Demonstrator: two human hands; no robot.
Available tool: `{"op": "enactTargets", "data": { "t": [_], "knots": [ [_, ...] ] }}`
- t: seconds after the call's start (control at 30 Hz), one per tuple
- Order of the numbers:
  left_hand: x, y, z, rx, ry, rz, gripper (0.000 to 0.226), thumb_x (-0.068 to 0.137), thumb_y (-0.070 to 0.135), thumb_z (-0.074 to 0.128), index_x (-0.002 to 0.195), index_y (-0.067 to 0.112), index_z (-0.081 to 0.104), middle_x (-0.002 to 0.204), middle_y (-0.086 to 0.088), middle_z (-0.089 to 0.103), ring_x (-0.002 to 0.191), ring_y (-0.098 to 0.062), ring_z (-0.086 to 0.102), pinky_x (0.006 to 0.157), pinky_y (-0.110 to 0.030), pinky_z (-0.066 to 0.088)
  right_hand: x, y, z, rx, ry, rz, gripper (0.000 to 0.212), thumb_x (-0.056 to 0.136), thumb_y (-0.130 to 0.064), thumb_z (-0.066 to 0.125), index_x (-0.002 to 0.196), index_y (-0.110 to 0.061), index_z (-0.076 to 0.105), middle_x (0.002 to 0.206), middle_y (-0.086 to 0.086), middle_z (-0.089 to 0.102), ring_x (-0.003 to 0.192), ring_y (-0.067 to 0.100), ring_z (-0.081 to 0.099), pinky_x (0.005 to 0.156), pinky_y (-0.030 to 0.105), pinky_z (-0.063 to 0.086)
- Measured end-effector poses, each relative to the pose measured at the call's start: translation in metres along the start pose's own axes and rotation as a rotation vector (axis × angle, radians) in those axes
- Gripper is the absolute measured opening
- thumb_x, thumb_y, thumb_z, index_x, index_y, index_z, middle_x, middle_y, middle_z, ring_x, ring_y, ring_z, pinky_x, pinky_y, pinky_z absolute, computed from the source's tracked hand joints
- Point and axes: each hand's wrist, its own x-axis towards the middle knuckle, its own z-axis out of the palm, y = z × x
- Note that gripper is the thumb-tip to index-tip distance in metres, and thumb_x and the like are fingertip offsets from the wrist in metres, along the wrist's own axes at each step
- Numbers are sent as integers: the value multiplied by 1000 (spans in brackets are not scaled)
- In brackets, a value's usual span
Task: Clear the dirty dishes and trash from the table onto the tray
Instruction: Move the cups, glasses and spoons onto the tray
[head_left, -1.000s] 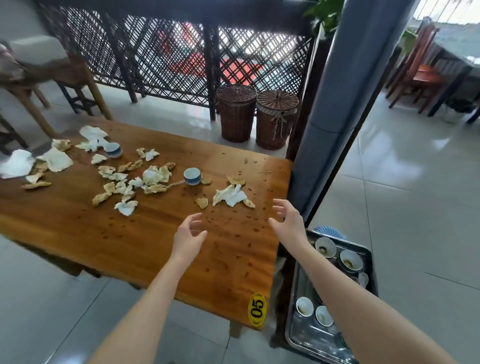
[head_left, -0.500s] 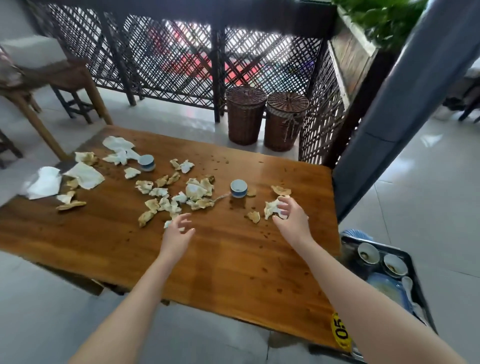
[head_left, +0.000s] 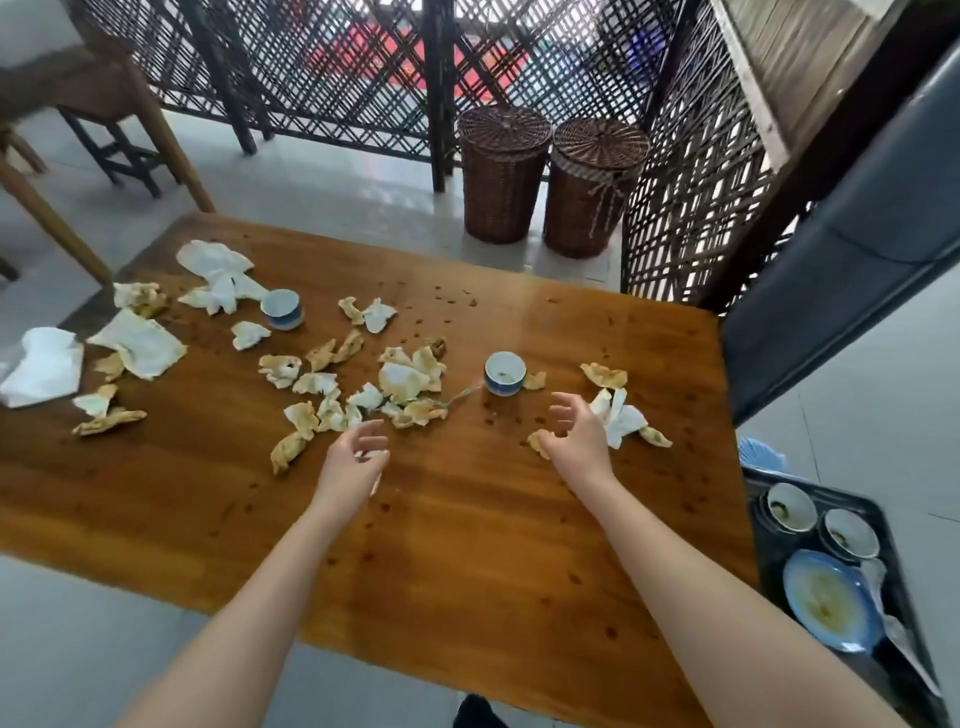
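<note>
Head view: my left hand (head_left: 353, 457) and right hand (head_left: 576, 436) hover over the table (head_left: 467, 545), fingers loosely spread, holding nothing. The tray (head_left: 896, 566) beside it holds bowls (head_left: 791, 507) and a plate (head_left: 826, 600); a near cup (head_left: 505, 373), a far cup (head_left: 281, 308) and many crumpled napkins (head_left: 410, 382) are yet to clear.

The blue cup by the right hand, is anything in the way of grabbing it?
Nothing visible blocks it. Only bare table with tiny crumbs lies between the right hand and the blue cup. A small scrap lies beside the cup, off to one side.
</note>
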Motion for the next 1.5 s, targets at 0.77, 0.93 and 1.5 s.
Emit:
{"op": "enactTargets", "data": {
  "t": [0.77,0.93,1.5],
  "knots": [
    [144,14,-1,-26,1,-60,33,93,15,60,122,30,54,108,7,64,97,-10,63,66,-14,50,141,5,96,-42,-73,193,85,63,-20,88,133,-24,41,124,-2,50,117,17,48,89,25,41],
    [162,6,-21,-34,7,-65,37,92,11,60,124,28,54,108,7,64,100,-10,62,72,-18,50,134,-19,106,9,-40,96,81,60,-21,89,128,-26,46,122,-9,50,104,3,40,86,20,38],
    [244,-38,-175,-58,40,-61,45,89,11,65,130,23,51,121,-2,60,100,-11,57,71,-17,47,98,-154,238,94,26,-18,76,59,-21,90,122,-27,47,116,-9,51,107,9,48,88,22,44]
  ]
}}
